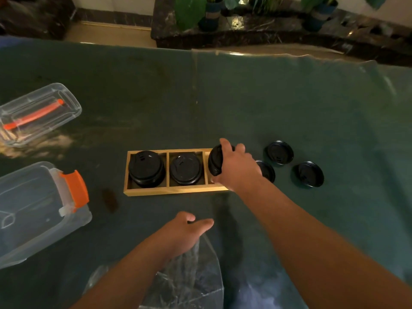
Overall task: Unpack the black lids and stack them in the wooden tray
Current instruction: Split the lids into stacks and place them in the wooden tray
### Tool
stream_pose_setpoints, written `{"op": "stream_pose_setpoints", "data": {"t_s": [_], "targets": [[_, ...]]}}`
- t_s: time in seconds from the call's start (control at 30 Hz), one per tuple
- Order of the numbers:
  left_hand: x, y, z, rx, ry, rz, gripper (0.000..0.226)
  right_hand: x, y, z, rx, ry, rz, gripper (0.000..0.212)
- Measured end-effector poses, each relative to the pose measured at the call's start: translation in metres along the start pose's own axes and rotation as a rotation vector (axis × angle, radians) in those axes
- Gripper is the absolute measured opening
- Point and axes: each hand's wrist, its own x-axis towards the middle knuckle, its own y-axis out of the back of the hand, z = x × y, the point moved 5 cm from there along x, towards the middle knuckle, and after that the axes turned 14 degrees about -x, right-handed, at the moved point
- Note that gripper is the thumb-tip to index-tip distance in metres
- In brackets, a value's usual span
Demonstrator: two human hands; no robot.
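A wooden tray point(146, 192) with three compartments lies mid-table. Its left compartment holds a stack of black lids point(146, 168); the middle one holds a lower stack point(186, 168). My right hand point(236, 166) grips a tilted black lid point(215, 160) over the right compartment, which it mostly hides. Three loose black lids lie on the cloth to the right: one far point(278, 152), one partly behind my wrist point(266, 170), one at the right point(308, 174). My left hand point(185, 233) rests on the clear plastic wrapper point(189, 279) near the front edge, fingers loosely curled on it.
The table has a dark green cloth point(245, 103). At the left stand a clear plastic box point(38, 114) with an orange handle inside and a clear box with an orange latch point(40, 210). Potted plants point(209, 14) stand on a dark ledge beyond the table.
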Motion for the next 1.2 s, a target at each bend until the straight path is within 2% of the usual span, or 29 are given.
{"op": "stream_pose_setpoints", "data": {"t_s": [0.13, 0.27, 0.37, 0.43, 0.5, 0.53, 0.6, 0.67, 0.73, 0.87, 0.93, 1.0, 1.07, 1.1, 1.17, 1.2], "targets": [[-0.002, -0.004, -0.005, 0.087, 0.033, -0.012, 0.11, 0.006, -0.013, -0.003, -0.156, -0.005, 0.011, 0.122], [-0.001, -0.006, -0.005, 0.115, 0.022, 0.002, 0.109, 0.007, -0.019, 0.004, -0.143, 0.02, 0.007, 0.124], [0.002, -0.009, 0.001, 0.067, -0.045, 0.08, 0.088, -0.005, -0.015, 0.014, -0.05, 0.047, 0.024, 0.119], [0.003, -0.009, 0.009, 0.022, -0.116, 0.162, 0.061, -0.025, -0.009, 0.031, 0.102, 0.016, 0.161, 0.1], [0.002, -0.011, 0.017, -0.025, -0.198, 0.225, 0.039, -0.057, -0.014, 0.06, 0.245, -0.061, 0.362, 0.068], [0.001, -0.013, 0.021, -0.047, -0.24, 0.246, 0.031, -0.074, -0.024, 0.077, 0.271, -0.117, 0.405, 0.057], [-0.002, -0.018, 0.029, -0.1, -0.31, 0.271, 0.02, -0.103, -0.061, 0.109, 0.25, -0.236, 0.293, 0.051], [-0.006, -0.028, 0.038, -0.147, -0.346, 0.263, 0.016, -0.124, -0.102, 0.131, 0.129, -0.272, 0.075, 0.056], [-0.009, -0.043, 0.048, -0.149, -0.357, 0.238, 0.016, -0.134, -0.129, 0.143, 0.029, -0.235, 0.004, 0.052], [-0.008, -0.072, 0.059, -0.13, -0.354, 0.202, 0.017, -0.138, -0.125, 0.149, 0.078, -0.186, 0.136, 0.024], [-0.007, -0.083, 0.064, -0.153, -0.352, 0.144, 0.03, -0.145, -0.107, 0.147, 0.192, -0.174, 0.285, 0.019], [-0.01, -0.096, 0.07, -0.221, -0.326, 0.01, 0.056, -0.156, -0.085, 0.132, 0.232, -0.073, 0.441, 0.017], [-0.011, -0.107, 0.077, -0.215, -0.308, -0.059, 0.062, -0.165, -0.069, 0.106, 0.161, 0.158, 0.563, 0.01], [-0.011, -0.109, 0.08, -0.193, -0.328, -0.03, 0.052, -0.168, -0.065, 0.097, 0.139, 0.272, 0.602, 0.012], [-0.007, -0.101, 0.084, -0.219, -0.359, 0.144, 0.022, -0.167, -0.059, 0.091, 0.168, 0.448, 0.693, 0.017], [-0.007, -0.093, 0.084, -0.257, -0.351, 0.224, 0.015, -0.163, -0.056, 0.094, 0.209, 0.493, 0.737, 0.023]]}}
